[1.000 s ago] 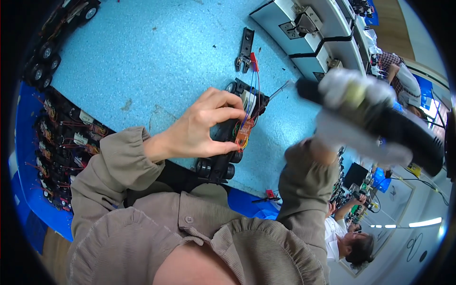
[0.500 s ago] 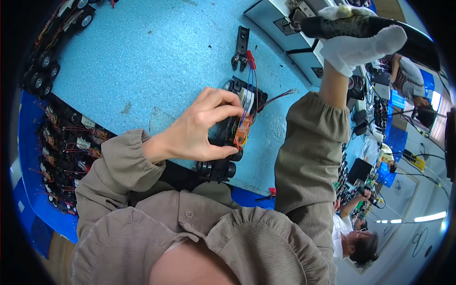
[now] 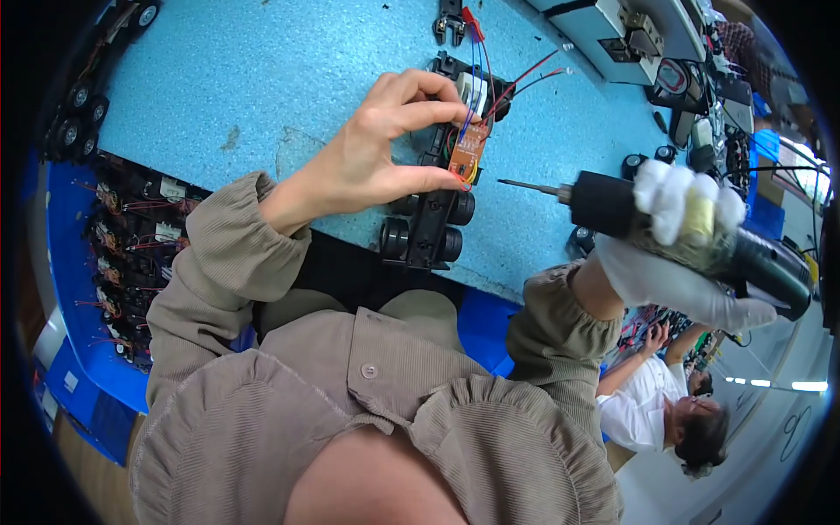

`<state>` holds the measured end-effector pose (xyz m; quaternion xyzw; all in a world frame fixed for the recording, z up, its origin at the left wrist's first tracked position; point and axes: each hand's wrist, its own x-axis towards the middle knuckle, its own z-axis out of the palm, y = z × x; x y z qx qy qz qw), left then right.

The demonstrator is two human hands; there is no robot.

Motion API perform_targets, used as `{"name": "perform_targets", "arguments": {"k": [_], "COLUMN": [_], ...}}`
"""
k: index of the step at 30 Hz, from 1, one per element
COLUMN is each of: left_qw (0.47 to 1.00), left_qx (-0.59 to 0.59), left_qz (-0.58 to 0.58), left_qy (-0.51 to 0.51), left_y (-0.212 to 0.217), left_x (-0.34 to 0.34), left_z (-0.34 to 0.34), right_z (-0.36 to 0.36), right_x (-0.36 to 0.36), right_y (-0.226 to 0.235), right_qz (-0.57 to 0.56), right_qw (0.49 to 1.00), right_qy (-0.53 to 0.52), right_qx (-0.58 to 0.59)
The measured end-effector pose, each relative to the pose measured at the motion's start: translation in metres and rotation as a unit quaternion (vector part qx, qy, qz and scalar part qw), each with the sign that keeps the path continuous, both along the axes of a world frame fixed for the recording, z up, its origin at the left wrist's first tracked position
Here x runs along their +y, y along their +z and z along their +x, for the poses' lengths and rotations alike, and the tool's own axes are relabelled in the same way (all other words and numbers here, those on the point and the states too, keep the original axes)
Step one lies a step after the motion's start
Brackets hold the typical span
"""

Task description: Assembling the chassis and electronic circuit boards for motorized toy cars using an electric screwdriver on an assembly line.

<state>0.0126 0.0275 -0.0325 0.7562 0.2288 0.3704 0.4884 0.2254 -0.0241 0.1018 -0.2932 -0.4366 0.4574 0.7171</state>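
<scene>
My bare left hand grips a small orange-brown circuit board between thumb and fingers, one at each end. The board lies over a black toy vehicle chassis with several wheels. Blue, red, yellow and black wires run from the board area. My right hand, in a white glove, is wrapped round a black electric screwdriver. Its thin bit points left toward the board and stays apart from it. Beyond the chassis lies a black part beside a red connector.
A blue bin at the left holds several wired chassis. More wheeled chassis stand at the far left of the blue table. A grey metal box stands at the far right. A person in white sits at the right.
My right hand has brought the screwdriver down and nearer, its bit now beside the board. My left hand keeps its grip on the board. The whole view has shifted.
</scene>
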Motion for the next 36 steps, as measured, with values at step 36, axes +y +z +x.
{"name": "perform_targets", "arguments": {"k": [36], "left_qw": [0.982], "left_qx": [0.068], "left_qz": [0.169], "left_qy": [0.052], "left_y": [0.016], "left_x": [-0.002], "left_z": [-0.006], "right_z": [-0.054], "right_x": [0.016], "right_y": [-0.017], "right_qz": [-0.01], "right_qw": [0.994], "right_qy": [-0.073], "right_qx": [-0.083]}}
